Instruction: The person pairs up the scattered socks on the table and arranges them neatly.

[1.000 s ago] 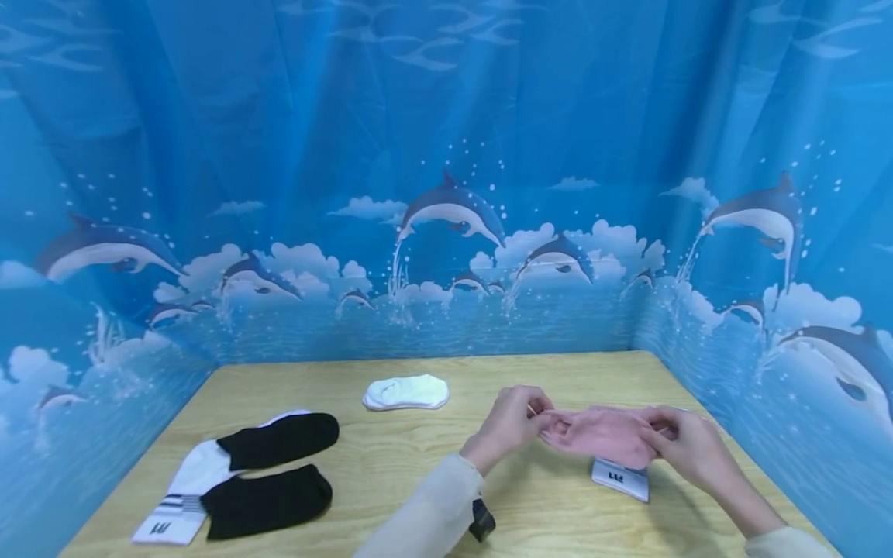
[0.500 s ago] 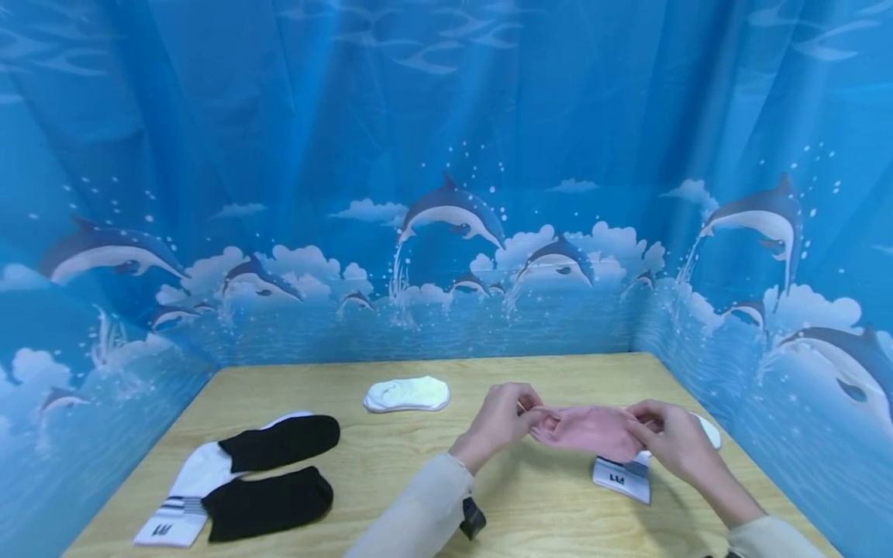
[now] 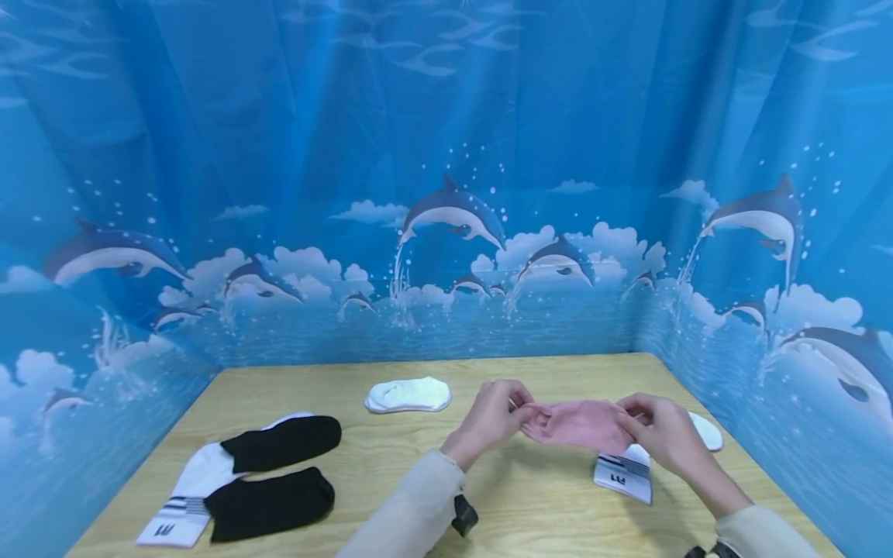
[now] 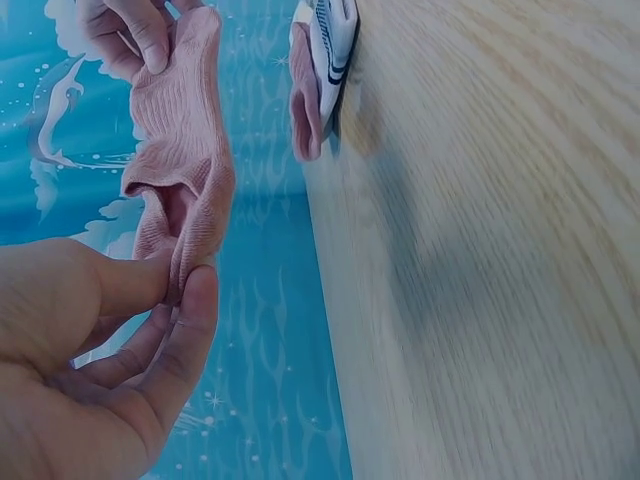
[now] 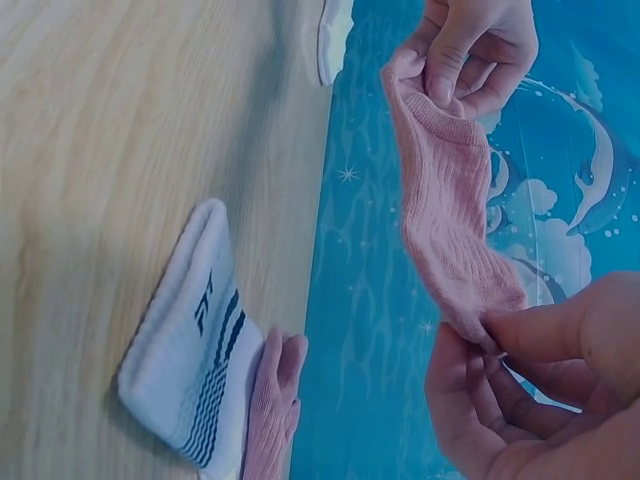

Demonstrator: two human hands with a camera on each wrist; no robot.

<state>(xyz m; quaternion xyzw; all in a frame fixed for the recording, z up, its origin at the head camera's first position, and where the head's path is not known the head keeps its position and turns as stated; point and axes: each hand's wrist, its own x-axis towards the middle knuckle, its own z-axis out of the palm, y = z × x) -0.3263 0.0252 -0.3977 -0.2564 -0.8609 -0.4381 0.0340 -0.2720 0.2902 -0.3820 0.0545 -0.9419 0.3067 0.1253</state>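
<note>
A dolphin-print curtain (image 3: 446, 101) backs the wooden worktop (image 3: 398, 473). Above its right side, the left hand (image 3: 491, 420) and right hand (image 3: 666, 435) clamp their fingers on opposite ends of a pink sock (image 3: 582, 426). Straightening seems in hand; the next move probably needs gentle, even tension.

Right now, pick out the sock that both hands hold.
The pink ribbed sock, pinched by the left hand and right hand. The second pink sock, showing beside the white striped sock, is in neither hand, like the rest.
</note>
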